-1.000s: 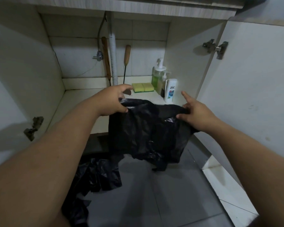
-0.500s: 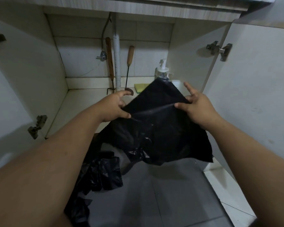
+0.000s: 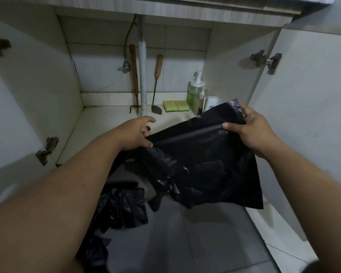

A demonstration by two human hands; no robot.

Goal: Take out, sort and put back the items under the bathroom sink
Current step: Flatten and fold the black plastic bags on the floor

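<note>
Presently: my left hand [image 3: 135, 133] and right hand [image 3: 250, 129] each pinch the black plastic bag [image 3: 205, 162] along a crease, held taut before the open under-sink cabinet [image 3: 47, 95], I judge for folding | label: white bottle [image 3: 210, 103] reads "ZIN", rest hidden | sponges [image 3: 175, 106], soap dispenser [image 3: 194, 91] stand at back right | more bags [image 3: 122, 207] on floor.

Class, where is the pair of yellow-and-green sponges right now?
In the head view, the pair of yellow-and-green sponges lies on the cabinet floor at the back, right of centre, between the wooden-handled scraper and the green pump bottle.
</note>
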